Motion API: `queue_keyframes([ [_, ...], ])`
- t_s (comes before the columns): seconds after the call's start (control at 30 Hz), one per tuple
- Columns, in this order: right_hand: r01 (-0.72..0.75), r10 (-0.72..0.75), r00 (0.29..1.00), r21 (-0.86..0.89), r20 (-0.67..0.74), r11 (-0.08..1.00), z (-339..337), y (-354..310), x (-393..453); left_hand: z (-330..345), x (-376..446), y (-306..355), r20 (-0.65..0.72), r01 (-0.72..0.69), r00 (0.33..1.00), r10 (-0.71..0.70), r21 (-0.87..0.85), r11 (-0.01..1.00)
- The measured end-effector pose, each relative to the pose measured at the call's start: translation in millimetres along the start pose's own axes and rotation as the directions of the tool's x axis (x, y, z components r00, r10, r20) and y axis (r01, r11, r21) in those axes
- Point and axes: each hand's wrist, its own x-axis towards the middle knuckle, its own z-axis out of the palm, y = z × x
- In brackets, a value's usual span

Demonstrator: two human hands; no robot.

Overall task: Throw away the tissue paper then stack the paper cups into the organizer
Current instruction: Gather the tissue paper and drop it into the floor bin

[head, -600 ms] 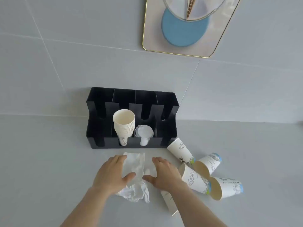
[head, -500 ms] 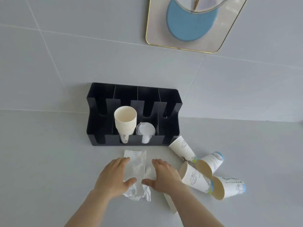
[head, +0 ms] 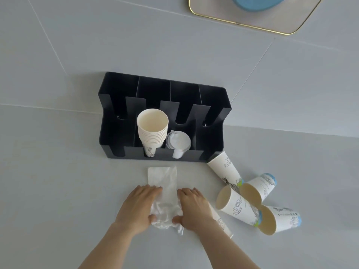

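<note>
White tissue paper (head: 165, 183) lies on the grey counter in front of the black organizer (head: 213, 136). My left hand (head: 136, 206) and my right hand (head: 194, 206) press in on it from both sides, thumbs pinching its crumpled near end. A stack of paper cups (head: 152, 131) stands in the organizer's second slot, with white lids (head: 178, 142) in the slot beside it. Several loose paper cups lie on their sides to the right: one (head: 225, 167) by the organizer's corner, two others (head: 237, 206) (head: 260, 187) behind it. Another cup (head: 221, 224) lies partly hidden under my right wrist.
A gold-rimmed tray (head: 242, 24) with a blue disc hangs on the tiled wall at the top. One more fallen cup (head: 279, 220) lies at the far right. The organizer stands against the wall, its outer slots holding nothing visible.
Both hands have drawn closer together, bunching the tissue's near end between the thumbs. The camera has tilted down and moved nearer.
</note>
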Motion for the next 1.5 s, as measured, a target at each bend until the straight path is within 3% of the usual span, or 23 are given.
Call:
queue_keyframes([
  [0.23, 0.041, -0.042, 0.999, -0.014, -0.027, 0.999, -3.2, -5.1, 7.8, 2.0, -5.0, 11.0, -0.061, 0.064, 0.996, -0.068, -0.058, 0.996],
  [0.4, 0.079, -0.074, 0.996, 0.075, -0.057, 0.994, -11.9, -4.5, 10.9, -6.7, -8.2, 20.7, -0.096, 0.143, 0.984, -0.150, -0.079, 0.987],
  [0.67, 0.211, -0.186, 0.968, 0.145, -0.167, 0.967, -43.2, 8.9, 10.0, -29.9, -20.4, 49.5, -0.249, 0.257, 0.924, -0.291, -0.160, 0.953],
  [1.0, 0.477, -0.447, 0.872, 0.138, -0.202, 0.868, -56.6, -4.1, -2.0, -32.0, -74.7, 92.0, -0.335, 0.539, 0.739, -0.584, -0.226, 0.811],
  [1.5, 0.738, -0.739, 0.673, 0.100, -0.035, 0.668, 20.6, -145.9, -69.8, 28.1, -247.4, 61.2, -0.300, 0.727, 0.404, -0.864, -0.468, 0.502],
])
